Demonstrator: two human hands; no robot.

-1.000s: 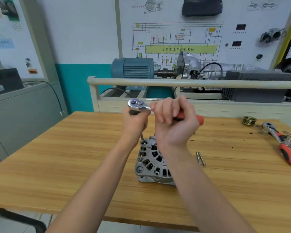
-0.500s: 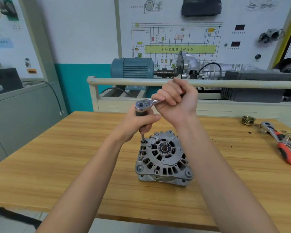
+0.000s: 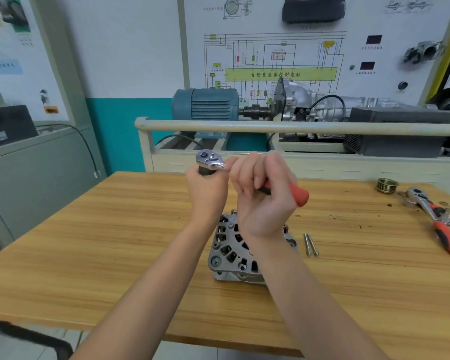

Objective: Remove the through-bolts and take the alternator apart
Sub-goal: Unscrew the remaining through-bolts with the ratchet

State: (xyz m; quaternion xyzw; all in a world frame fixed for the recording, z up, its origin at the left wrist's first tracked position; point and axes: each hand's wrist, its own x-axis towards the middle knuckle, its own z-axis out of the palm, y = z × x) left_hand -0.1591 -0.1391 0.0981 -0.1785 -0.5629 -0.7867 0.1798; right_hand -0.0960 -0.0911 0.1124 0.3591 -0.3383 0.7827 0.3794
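**Both hands on the ratchet above the alternator**

The alternator (image 3: 231, 253) sits on the wooden surface (image 3: 115, 242), vented face up, partly hidden behind the wrists. Directly above it, the left hand (image 3: 207, 193) wraps around the socket extension just under the chrome head of the ratchet (image 3: 210, 159), while the right hand (image 3: 264, 196) clenches the red handle. Just right of the alternator lie two loose through-bolts (image 3: 311, 244), side by side. Far right of the alternator: a brass pulley (image 3: 387, 185) and a second ratchet (image 3: 437, 216).
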